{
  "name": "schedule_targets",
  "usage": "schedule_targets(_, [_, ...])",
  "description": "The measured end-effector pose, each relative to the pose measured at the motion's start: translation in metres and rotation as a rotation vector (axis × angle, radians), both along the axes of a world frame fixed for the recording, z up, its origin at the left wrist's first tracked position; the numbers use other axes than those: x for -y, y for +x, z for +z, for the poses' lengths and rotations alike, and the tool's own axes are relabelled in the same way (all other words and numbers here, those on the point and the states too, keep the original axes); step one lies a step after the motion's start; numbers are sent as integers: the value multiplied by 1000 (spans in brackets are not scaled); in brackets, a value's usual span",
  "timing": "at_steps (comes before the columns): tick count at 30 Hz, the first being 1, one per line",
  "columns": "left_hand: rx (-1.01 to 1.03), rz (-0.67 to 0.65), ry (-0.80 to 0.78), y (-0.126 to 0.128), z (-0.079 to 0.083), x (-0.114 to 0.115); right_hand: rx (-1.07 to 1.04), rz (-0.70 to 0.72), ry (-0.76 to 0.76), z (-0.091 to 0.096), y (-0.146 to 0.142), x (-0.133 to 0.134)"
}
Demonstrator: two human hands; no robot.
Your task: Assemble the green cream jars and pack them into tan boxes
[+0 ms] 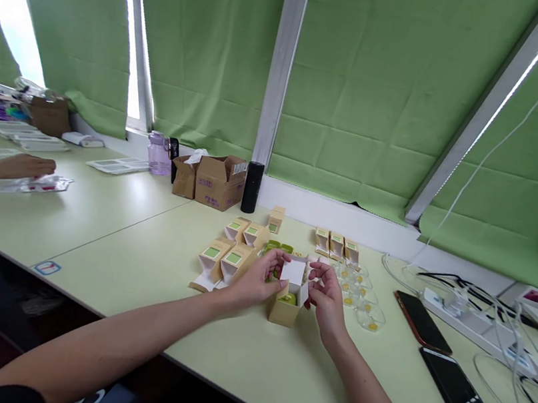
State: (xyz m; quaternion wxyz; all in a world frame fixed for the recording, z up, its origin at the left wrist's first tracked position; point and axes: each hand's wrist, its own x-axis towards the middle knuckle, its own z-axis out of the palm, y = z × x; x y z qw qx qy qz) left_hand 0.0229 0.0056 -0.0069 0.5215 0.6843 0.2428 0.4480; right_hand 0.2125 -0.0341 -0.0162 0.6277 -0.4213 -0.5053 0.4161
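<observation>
A small kraft cardboard box (283,315) stands upright on the table in front of me, its white-lined lid and side flaps raised. Inside it a round green item (289,298) shows, its kind unclear. My left hand (260,278) grips the box's left upper edge between thumb and fingers. On the other side, my right hand (329,301) has its fingers curled round the right flap. Just left of my left hand are several similar boxes (238,263) with green labels and open flaps. Beyond my hands lie green pieces (278,247), partly hidden.
Several clear plastic cups (371,318) with yellow bits lie to the right. More small boxes (336,246) stand behind them. Phones (423,322) and a power strip (483,321) with cables fill the right side. A carton (219,184) stands behind; another person's hand (26,167) is left.
</observation>
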Motion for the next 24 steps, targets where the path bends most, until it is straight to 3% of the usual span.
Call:
schedule_targets(14, [-15,16,19,4,-2,2,-4,21,-29,2,-5,4])
schedule_targets(24, [-24,35,66,2,-1,5,48,40,-18,-8,-7,1])
